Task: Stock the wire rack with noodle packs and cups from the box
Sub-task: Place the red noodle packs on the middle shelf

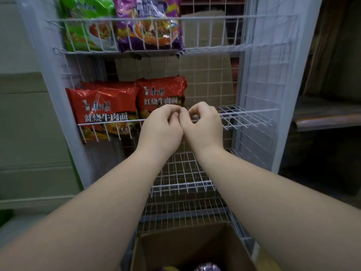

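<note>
White wire makes up the tall display rack point(230, 112), whose shelves carry low front rails, apparently so that packs stood upright are kept from sliding out. On the top shelf a green foil noodle pack point(86, 24) and a purple foil noodle pack point(148, 24) are stood side by side, faces outward. On the middle shelf two red foil noodle packs point(105, 108) are leaned against the back grid at the left, while the right part of that shelf is seen bare. The left hand point(160, 130) and the right hand point(203, 126) are held together, knuckles touching, just at the middle shelf's front rail; their fingers point(172, 110) are curled inward and nothing is seen held in them, though whether the rail wire is pinched cannot be told. The lower wire shelf point(181, 177) is seen without stock. Below, the brown cardboard box point(175, 247) is set open against the rack's foot, and purple and yellow wrappers are glimpsed inside it, presumably the remaining stock.
</note>
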Demonstrator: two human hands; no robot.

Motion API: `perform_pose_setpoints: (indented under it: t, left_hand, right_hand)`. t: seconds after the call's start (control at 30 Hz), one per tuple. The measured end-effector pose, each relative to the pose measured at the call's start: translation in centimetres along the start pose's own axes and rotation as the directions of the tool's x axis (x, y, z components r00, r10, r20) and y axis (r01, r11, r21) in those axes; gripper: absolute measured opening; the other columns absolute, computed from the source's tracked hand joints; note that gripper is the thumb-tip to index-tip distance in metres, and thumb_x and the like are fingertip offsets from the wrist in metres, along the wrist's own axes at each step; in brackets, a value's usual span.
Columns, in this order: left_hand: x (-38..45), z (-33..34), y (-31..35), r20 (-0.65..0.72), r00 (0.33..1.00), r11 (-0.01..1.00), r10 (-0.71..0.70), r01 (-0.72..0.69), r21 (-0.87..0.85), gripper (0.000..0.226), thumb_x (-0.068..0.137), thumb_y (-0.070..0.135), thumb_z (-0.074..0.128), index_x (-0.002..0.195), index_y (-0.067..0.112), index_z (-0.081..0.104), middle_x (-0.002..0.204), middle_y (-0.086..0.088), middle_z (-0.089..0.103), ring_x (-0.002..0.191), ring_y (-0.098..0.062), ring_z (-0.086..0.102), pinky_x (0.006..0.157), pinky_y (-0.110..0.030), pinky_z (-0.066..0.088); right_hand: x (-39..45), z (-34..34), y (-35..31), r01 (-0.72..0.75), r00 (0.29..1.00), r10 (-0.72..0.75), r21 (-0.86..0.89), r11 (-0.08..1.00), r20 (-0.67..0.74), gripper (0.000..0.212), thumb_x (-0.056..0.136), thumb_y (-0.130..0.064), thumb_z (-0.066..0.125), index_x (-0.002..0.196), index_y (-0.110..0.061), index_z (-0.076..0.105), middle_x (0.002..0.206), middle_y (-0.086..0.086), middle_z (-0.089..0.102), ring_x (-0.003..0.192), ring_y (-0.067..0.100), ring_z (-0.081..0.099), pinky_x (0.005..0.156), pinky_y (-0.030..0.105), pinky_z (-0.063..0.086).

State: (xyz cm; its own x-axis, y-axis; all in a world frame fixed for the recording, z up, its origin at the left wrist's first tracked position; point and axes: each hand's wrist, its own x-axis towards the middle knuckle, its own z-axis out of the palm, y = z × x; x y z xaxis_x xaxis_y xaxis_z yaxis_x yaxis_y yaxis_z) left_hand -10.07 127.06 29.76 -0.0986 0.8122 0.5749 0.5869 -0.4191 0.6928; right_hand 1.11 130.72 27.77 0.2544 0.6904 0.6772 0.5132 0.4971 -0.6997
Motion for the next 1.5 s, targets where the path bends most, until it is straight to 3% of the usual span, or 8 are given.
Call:
perform_pose_setpoints:
  t: [0.33, 0.5, 0.6, 0.93, 1.13, 1.23, 1.33, 1.5]
  left_hand:
    - [-9.6, 4.1, -1.5, 0.136, 0.961, 0.954, -0.242, 0.262, -0.148, 0.037, 0.108, 0.026, 0.054, 0.143, 0.037, 0.060, 0.129, 0.019, 0.065, 0.113, -0.001, 0.062, 0.093, -0.026, 0.055]
    - [-14.5, 6.1, -4.1, 0.224, 0.894, 0.883, -0.387, 0.430, -0.191, 0.037, 0.108, 0.027, 0.055, 0.143, 0.037, 0.060, 0.128, 0.019, 0.066, 0.114, -0.002, 0.064, 0.097, -0.031, 0.057]
    - [-18.2, 7.7, -6.3, 0.284, 0.821, 0.811, -0.495, 0.554, -0.188, 0.040, 0.106, 0.025, 0.059, 0.145, 0.032, 0.059, 0.129, 0.017, 0.066, 0.114, -0.001, 0.063, 0.096, -0.026, 0.053]
    - [-27.4, 11.0, -11.2, 0.483, 0.620, 0.713, -0.619, 0.701, 0.014, 0.047, 0.106, 0.028, 0.056, 0.153, 0.026, 0.050, 0.143, 0.007, 0.061, 0.126, -0.010, 0.057, 0.106, -0.031, 0.048]
    - [-31.7, 12.2, -13.0, 0.544, 0.425, 0.570, -0.723, 0.812, 0.124, 0.039, 0.098, 0.039, 0.058, 0.136, 0.029, 0.063, 0.121, -0.003, 0.072, 0.107, -0.024, 0.069, 0.096, -0.043, 0.057]
    - [-33.9, 12.6, -13.5, 0.593, 0.309, 0.525, -0.743, 0.819, 0.231, 0.039, 0.097, 0.039, 0.055, 0.134, 0.031, 0.063, 0.123, -0.006, 0.071, 0.105, -0.026, 0.067, 0.088, -0.040, 0.056]
    - [-35.9, 12.8, -13.9, 0.619, 0.205, 0.499, -0.758, 0.794, 0.347, 0.039, 0.106, 0.026, 0.049, 0.140, 0.011, 0.061, 0.135, -0.014, 0.067, 0.121, -0.036, 0.067, 0.096, -0.051, 0.059]
    - [-39.0, 12.2, -14.7, 0.713, 0.058, 0.551, -0.699, 0.679, 0.484, 0.032, 0.102, 0.011, 0.047, 0.126, 0.019, 0.066, 0.127, -0.013, 0.067, 0.116, -0.034, 0.067, 0.083, -0.044, 0.057]
  right_hand:
    - [-9.6, -4.0, 4.5, -0.295, 0.946, 0.281, 0.068, 0.953, 0.162, 0.023, 0.094, -0.047, 0.065, 0.111, -0.032, 0.060, 0.112, -0.009, 0.060, 0.090, 0.000, 0.059, 0.067, 0.018, 0.046]
    - [-15.0, -4.2, 7.7, -0.421, 0.889, 0.406, 0.031, 0.907, 0.211, 0.024, 0.092, -0.049, 0.065, 0.113, -0.037, 0.060, 0.117, -0.010, 0.061, 0.094, 0.001, 0.062, 0.073, 0.024, 0.056]
    - [-19.4, -4.6, 10.2, -0.507, 0.835, 0.496, -0.020, 0.862, 0.236, 0.025, 0.090, -0.048, 0.066, 0.112, -0.037, 0.061, 0.117, -0.010, 0.063, 0.100, 0.004, 0.061, 0.082, 0.028, 0.055]
    - [-28.8, -6.6, 15.7, -0.669, 0.651, 0.696, -0.205, 0.714, 0.302, 0.039, 0.085, -0.049, 0.071, 0.120, -0.035, 0.061, 0.126, -0.007, 0.060, 0.104, 0.007, 0.060, 0.074, 0.020, 0.044]
    - [-32.9, -7.3, 17.1, -0.674, 0.545, 0.763, -0.360, 0.646, 0.348, 0.028, 0.083, -0.046, 0.068, 0.107, -0.033, 0.063, 0.121, 0.001, 0.061, 0.097, 0.013, 0.062, 0.087, 0.030, 0.050]
    - [-34.6, -7.9, 17.3, -0.667, 0.451, 0.811, -0.463, 0.584, 0.372, 0.020, 0.080, -0.044, 0.066, 0.094, -0.032, 0.061, 0.116, 0.003, 0.062, 0.092, 0.016, 0.062, 0.075, 0.027, 0.045]
    - [-36.1, -8.5, 17.6, -0.616, 0.314, 0.854, -0.596, 0.515, 0.414, 0.021, 0.078, -0.037, 0.062, 0.097, -0.029, 0.060, 0.115, 0.007, 0.062, 0.091, 0.021, 0.062, 0.067, 0.030, 0.045]
    - [-37.8, -9.5, 18.0, -0.303, 0.057, 0.847, -0.799, 0.520, 0.529, 0.031, 0.092, -0.040, 0.063, 0.112, -0.016, 0.068, 0.108, 0.006, 0.067, 0.095, 0.022, 0.063, 0.071, 0.027, 0.050]
